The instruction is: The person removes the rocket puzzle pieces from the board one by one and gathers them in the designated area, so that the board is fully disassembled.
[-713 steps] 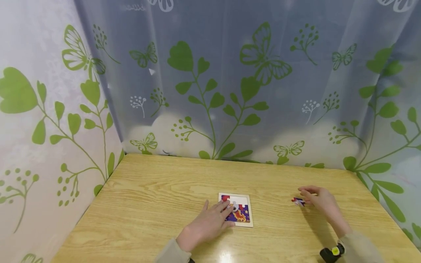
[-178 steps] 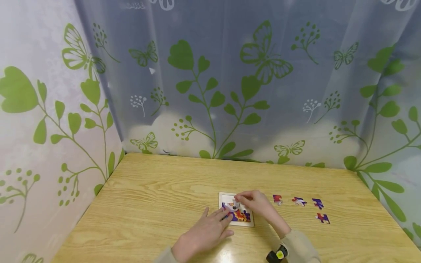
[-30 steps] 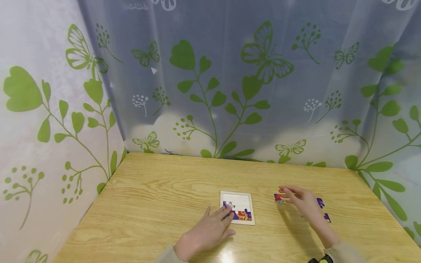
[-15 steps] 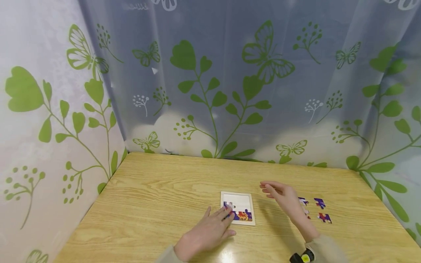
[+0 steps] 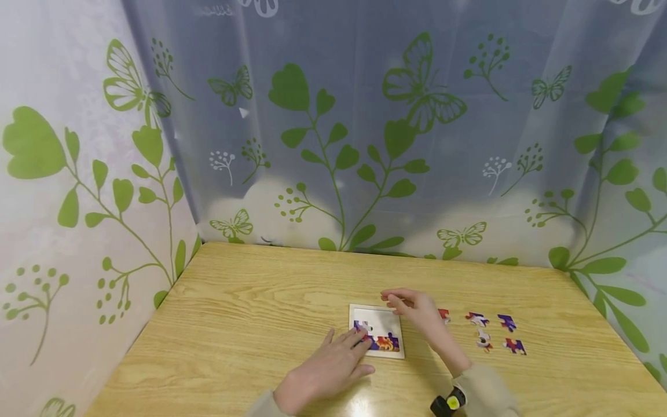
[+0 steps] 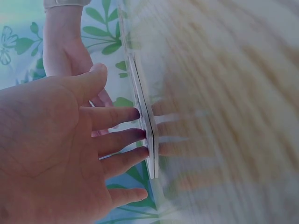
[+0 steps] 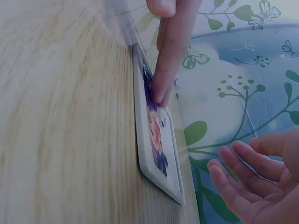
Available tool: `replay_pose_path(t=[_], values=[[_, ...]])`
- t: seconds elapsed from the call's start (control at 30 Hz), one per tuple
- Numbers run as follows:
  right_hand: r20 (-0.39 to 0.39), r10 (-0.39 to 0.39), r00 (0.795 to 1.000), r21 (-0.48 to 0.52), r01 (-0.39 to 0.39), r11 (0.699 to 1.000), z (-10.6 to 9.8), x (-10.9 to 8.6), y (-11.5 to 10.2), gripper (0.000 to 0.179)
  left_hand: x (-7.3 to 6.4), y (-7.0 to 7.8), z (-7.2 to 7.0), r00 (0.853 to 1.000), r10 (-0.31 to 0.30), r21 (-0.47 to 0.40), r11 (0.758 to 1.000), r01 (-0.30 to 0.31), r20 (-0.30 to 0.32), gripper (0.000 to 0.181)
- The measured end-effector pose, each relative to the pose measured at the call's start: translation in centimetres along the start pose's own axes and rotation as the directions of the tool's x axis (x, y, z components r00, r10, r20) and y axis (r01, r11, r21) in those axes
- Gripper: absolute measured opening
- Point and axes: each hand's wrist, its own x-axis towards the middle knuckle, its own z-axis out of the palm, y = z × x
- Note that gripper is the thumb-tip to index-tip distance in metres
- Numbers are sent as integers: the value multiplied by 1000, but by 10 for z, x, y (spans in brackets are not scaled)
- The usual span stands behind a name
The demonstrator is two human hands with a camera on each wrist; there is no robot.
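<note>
A square jigsaw puzzle in a white-rimmed tray (image 5: pixel 377 318) lies on the table, purple and orange pieces along its lower part and bare white backing above. My left hand (image 5: pixel 330 359) rests straight fingertips on its lower left; in the left wrist view those fingers (image 6: pixel 119 140) meet the tray edge (image 6: pixel 148 123). Over the tray's upper right corner hovers my right hand (image 5: pixel 417 313). In the right wrist view its fingers (image 7: pixel 247 168) are loosely bent with nothing between them, apart from the tray (image 7: pixel 144 156).
Right of the tray lie several loose jigsaw pieces: a red one (image 5: pixel 444 315) partly behind my right hand, a white-and-purple one (image 5: pixel 476 318), a purple one (image 5: pixel 506 322), one with an eye (image 5: pixel 483 340) and a red-and-purple one (image 5: pixel 515 346). A patterned curtain (image 5: pixel 333 145) hangs behind the table.
The right hand has moved left from the loose pieces to the tray. Compared with several seconds ago, the eye piece has gone from the tray to the table. The left hand has stayed put.
</note>
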Motion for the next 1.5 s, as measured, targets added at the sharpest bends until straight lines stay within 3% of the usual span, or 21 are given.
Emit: replay_pose_path(t=[0.27,0.53,0.93,1.13,1.5], values=[[59,4,998,-58,0,998,13,4,-1,28,0,2,-2,1000,9,12,1000,-9,-8,58],[116,-1,993,-108,13,994,18,4,0,28,-1,11,-1,999,33,105,994,-32,-4,61],[185,-8,983,-212,47,976,23,1,-5,27,-15,9,1,999,39,78,996,-40,26,62],[224,-23,974,-203,70,977,24,-1,-5,29,-15,9,0,999,36,79,996,-39,34,61],[225,-14,974,-216,64,974,25,0,-4,29,-13,12,0,999,15,87,996,-19,42,61]])
